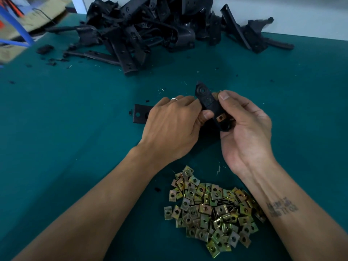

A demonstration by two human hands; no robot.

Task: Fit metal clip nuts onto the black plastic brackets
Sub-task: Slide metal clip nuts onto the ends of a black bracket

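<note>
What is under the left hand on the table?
A flat black bracket with holes sticks out from beneath the left hand, lying on the green table. Its right part is covered by the hand, so its full shape cannot be seen.

Heap of clip nuts [211,211] on the table [56,129] nearest the person, both hands [169,127] holding a bracket [209,104] just beyond it, bracket pile [150,29] far behind, cardboard box [22,25] behind-left.
</note>
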